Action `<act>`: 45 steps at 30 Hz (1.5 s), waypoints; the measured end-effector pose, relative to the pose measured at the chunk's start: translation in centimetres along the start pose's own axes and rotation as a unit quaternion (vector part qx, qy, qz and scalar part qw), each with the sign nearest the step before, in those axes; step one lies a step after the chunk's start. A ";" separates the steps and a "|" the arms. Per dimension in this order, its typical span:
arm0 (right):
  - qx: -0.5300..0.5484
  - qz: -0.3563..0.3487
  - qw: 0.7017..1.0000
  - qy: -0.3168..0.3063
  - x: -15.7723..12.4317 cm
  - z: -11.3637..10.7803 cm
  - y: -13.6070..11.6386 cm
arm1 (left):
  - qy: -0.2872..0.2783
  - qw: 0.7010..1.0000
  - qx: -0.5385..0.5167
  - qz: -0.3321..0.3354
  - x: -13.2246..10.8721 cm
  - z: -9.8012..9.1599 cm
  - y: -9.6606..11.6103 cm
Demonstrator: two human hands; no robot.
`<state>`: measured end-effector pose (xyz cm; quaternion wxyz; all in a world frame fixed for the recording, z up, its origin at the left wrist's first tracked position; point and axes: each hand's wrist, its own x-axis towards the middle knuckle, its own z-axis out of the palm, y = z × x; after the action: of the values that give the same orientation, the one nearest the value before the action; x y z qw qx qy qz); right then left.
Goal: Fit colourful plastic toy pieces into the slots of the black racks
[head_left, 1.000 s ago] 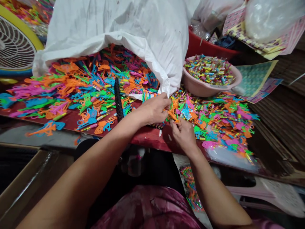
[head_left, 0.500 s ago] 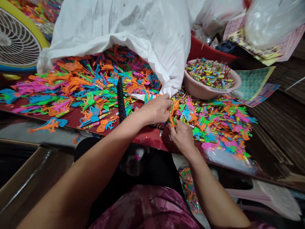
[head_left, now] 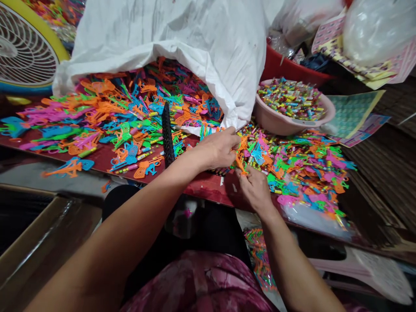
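Observation:
My right hand pinches the lower end of an orange plastic toy just above the table's front edge. Against the same toy, on its upper left, is my left hand, its fingers curled in; what they grip is hidden. Beneath the left hand, a row of small colourful tubes shows only in part. A black toothed strip stands upright left of that hand. Mixed plastic toys and candy-like tubes lie heaped to the right of my hands.
A white sack spills a large pile of coloured plastic toys over the red table. Behind the right heap stands a pink basin full of wrapped tubes. A fan is at the far left, printed sheets at the right.
My right hand has shifted slightly down and right, and more of the orange toy shows between the hands. The whole view has moved a little; the left hand keeps its pose.

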<state>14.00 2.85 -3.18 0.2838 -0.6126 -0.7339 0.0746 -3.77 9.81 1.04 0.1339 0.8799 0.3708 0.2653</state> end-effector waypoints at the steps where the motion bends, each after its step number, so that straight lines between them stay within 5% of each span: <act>1: 0.000 0.004 1.000 -0.006 0.1 -0.1 0.0 | 0.000 1.000 0.001 0.001 0.0 0.0 0.0; 13: 0.061 0.082 0.994 -0.043 0.2 -0.1 0.8 | -0.004 1.000 0.006 0.000 0.0 0.0 0.0; 23: 0.007 0.023 0.998 0.063 0.1 0.6 1.3 | -0.004 1.000 0.012 0.008 -0.1 -0.2 0.1; 28: 0.131 0.022 0.985 0.108 -1.1 -1.1 1.8 | -0.006 1.000 0.008 0.002 -0.2 -0.1 0.1; 34: 0.387 0.152 0.907 0.073 1.9 -0.6 3.6 | 0.018 1.000 -0.015 0.021 -0.4 -0.7 0.4; 38: 0.361 0.225 0.904 -0.031 4.3 0.8 5.3 | 0.093 0.994 -0.034 0.037 -1.3 -3.5 0.9; 41: 0.317 0.223 0.922 -0.019 4.0 1.6 6.6 | 0.207 0.977 -0.051 -0.004 -3.8 -5.0 1.0; 45: 0.231 0.159 0.958 0.057 1.4 2.4 7.6 | 0.378 0.908 -0.066 -0.165 -9.3 -2.0 0.8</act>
<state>19.14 6.59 -8.22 0.4434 -0.6426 -0.5723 0.2507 -9.86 2.62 -0.37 0.0835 0.6288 0.5155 0.5762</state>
